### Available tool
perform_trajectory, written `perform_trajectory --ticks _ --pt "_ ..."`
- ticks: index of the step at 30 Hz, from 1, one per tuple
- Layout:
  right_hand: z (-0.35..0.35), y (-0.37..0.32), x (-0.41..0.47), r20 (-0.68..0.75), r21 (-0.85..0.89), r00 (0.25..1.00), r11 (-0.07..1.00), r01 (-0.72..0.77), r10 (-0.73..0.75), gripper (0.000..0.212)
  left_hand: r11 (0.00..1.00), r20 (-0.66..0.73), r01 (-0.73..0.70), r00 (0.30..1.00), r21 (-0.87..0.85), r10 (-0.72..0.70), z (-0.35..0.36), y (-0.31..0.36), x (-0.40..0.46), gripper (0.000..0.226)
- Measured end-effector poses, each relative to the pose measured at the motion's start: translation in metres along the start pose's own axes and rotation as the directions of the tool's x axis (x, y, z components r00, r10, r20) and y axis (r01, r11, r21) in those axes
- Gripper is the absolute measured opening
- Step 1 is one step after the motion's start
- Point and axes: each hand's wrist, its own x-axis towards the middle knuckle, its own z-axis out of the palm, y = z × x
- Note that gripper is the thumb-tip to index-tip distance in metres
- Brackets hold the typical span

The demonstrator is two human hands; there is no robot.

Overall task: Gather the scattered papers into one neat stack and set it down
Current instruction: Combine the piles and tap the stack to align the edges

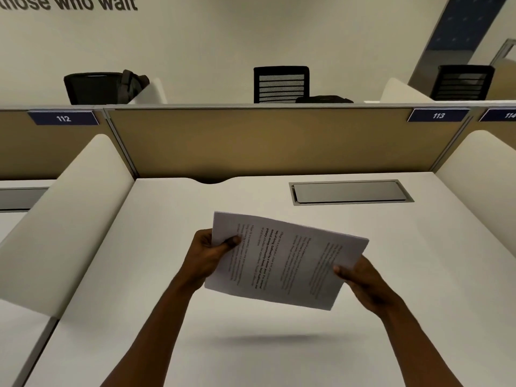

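A stack of white printed papers [284,261] hangs in the air above the white desk [167,317], turned sideways and tilted, its shadow on the desk below. My left hand [209,255] grips the stack's left short edge, thumb on top. My right hand [360,280] grips the right short edge, thumb on the top sheet. The sheets look roughly aligned, with edges slightly fanned at the far right corner. No loose sheets lie on the desk.
A grey metal cable flap [349,191] is set into the desk at the back right. A tan partition [251,141] closes the back, and white curved dividers [69,213] stand on both sides. Black chairs [280,84] stand beyond.
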Motion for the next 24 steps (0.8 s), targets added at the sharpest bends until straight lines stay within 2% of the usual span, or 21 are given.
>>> perform_trajectory --ticks 2,7,12,16,20,24 --pt "0.01 0.006 0.001 -0.01 -0.028 1.0 0.999 -0.027 0.027 0.057 0.999 0.002 0.037 0.999 -0.033 -0.037 0.003 -0.007 -0.002 0.016" --pt "0.022 0.009 0.011 -0.194 -0.135 0.98 0.991 0.009 -0.036 0.032 0.995 -0.016 0.098 0.995 -0.012 -0.098 0.001 -0.03 -0.003 0.019" --pt "0.019 0.014 0.015 -0.184 -0.293 0.983 0.956 -0.028 -0.028 0.029 0.992 -0.006 0.123 0.992 0.006 -0.123 -0.005 -0.049 -0.004 0.007" --pt "0.019 0.021 0.017 -0.255 -0.434 0.966 0.898 -0.069 -0.049 0.023 0.989 -0.012 0.147 0.989 0.016 -0.147 -0.006 -0.064 -0.008 0.013" --pt "0.019 0.025 0.019 -0.322 -0.491 0.94 0.869 -0.062 -0.115 0.025 0.989 -0.058 0.144 0.988 0.045 -0.141 -0.006 -0.072 -0.008 0.011" --pt "0.022 0.047 0.01 -0.327 -0.503 0.942 0.857 -0.11 -0.071 0.027 0.972 -0.101 0.2 0.977 0.125 -0.188 -0.008 -0.09 -0.01 0.018"
